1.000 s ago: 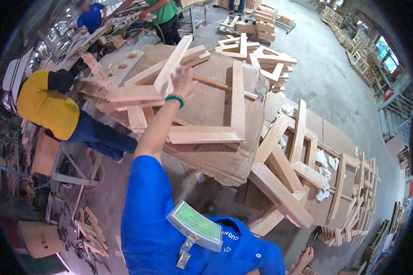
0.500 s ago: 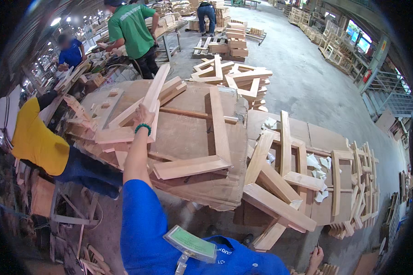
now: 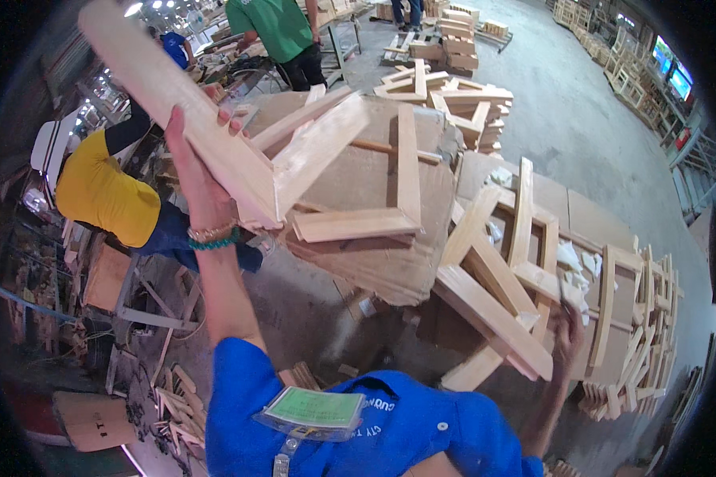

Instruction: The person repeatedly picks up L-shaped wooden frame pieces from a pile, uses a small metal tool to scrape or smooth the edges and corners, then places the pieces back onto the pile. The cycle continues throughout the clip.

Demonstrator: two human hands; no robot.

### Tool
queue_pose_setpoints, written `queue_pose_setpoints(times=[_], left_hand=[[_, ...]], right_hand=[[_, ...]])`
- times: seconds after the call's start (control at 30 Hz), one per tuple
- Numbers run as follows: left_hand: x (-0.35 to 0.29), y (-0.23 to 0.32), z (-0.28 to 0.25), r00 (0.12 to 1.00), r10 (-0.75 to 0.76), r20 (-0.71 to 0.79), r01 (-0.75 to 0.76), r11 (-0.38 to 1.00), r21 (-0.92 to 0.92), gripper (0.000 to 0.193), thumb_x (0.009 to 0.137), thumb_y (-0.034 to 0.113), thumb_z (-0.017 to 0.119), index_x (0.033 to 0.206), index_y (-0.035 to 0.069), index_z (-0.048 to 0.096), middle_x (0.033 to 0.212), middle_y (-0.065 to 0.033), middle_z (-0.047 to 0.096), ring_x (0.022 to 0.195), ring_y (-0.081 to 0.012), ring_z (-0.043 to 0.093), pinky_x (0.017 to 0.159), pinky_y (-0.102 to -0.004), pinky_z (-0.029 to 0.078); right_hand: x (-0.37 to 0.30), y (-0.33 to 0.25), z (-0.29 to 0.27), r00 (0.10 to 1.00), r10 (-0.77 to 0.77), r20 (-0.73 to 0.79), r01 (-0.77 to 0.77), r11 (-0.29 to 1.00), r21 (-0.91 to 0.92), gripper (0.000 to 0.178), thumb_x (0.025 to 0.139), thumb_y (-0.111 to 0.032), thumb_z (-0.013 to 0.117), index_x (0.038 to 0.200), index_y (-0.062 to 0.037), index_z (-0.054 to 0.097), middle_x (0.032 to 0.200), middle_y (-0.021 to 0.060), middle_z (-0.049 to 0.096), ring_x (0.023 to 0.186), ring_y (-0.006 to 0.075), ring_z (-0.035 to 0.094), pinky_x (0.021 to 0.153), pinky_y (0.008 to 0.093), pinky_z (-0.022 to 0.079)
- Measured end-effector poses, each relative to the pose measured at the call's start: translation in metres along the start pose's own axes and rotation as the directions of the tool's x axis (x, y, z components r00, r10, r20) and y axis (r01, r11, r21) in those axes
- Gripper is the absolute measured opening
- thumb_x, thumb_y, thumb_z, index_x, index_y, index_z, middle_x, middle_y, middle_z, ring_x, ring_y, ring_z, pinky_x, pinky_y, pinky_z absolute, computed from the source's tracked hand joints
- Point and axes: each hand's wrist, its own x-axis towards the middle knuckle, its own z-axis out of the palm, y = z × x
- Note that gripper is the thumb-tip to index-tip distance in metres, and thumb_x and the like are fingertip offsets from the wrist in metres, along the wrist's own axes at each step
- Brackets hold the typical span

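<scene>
My left hand [image 3: 201, 179] grips an L-shaped wooden frame corner [image 3: 215, 143], lifted above the left cardboard-covered stack. One arm of this corner points up and away to the far left, the other to the right. On the cardboard [image 3: 358, 270] below lies another L-shaped wooden corner [image 3: 354, 225], apart from my hand. My right hand [image 3: 567, 332] is raised beside the right pile, blurred, with its fingers curled. A small dark shape shows at its fingertips, too unclear to name. Nearest to it are crossed wooden frame corners [image 3: 497, 318].
White crumpled scraps [image 3: 573, 258] lie among the right-hand pieces. More wooden frames [image 3: 624, 350] are stacked at far right, and others [image 3: 453, 99] stand beyond. A person in a yellow shirt [image 3: 107, 187] bends close on the left; another in green [image 3: 270, 28] stands behind the stack.
My left hand has lifted the wooden frame corner off the cardboard and brought it up and left. My right hand has risen from the lower edge toward the right pile. The view has shifted.
</scene>
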Motion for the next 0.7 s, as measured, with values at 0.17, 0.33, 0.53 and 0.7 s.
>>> queue_pose_setpoints(times=[0.17,0.33,0.53,0.7], left_hand=[[-0.079,-0.033,0.028,0.988,-0.049,0.148,0.111,0.891,-0.441,0.065,0.085,0.057,0.047,0.127,0.007,0.045,0.087,-0.0063,0.053,0.079,-0.0202,0.053,0.074,-0.0398,0.048],[-0.126,-0.083,0.075,0.955,-0.127,0.269,0.272,0.739,-0.616,0.067,0.084,0.058,0.047,0.129,0.009,0.044,0.09,-0.0066,0.054,0.082,-0.0213,0.055,0.076,-0.0422,0.048],[-0.17,-0.11,0.119,0.928,-0.12,0.353,0.326,0.718,-0.614,0.066,0.085,0.054,0.051,0.13,0.006,0.042,0.095,-0.0055,0.051,0.088,-0.0198,0.052,0.083,-0.0387,0.047],[-0.187,-0.115,0.134,0.958,-0.145,0.249,0.27,0.751,-0.602,0.066,0.084,0.055,0.053,0.127,0.007,0.043,0.091,-0.0051,0.052,0.085,-0.0198,0.053,0.081,-0.039,0.047]], right_hand=[[0.012,-0.108,0.032,0.938,-0.194,0.288,0.154,0.976,0.156,0.034,0.085,0.005,0.053,0.116,-0.0061,0.063,0.097,0.0105,0.064,0.088,0.0201,0.061,0.08,0.0304,0.047],[-0.002,-0.159,0.026,0.811,-0.49,0.32,0.414,0.867,0.279,0.031,0.077,-0.004,0.069,0.105,-0.0152,0.07,0.093,0.0074,0.058,0.078,0.0186,0.06,0.066,0.028,0.049],[-0.011,-0.159,0.009,0.774,-0.521,0.36,0.479,0.853,0.206,0.031,0.08,0.002,0.063,0.106,-0.0135,0.07,0.088,0.0067,0.055,0.075,0.018,0.057,0.064,0.0284,0.048],[-0.028,-0.145,-0.009,0.73,-0.52,0.444,0.479,0.852,0.211,0.036,0.078,0.005,0.063,0.106,-0.0157,0.07,0.088,0.0055,0.054,0.075,0.0174,0.057,0.061,0.0276,0.049]])
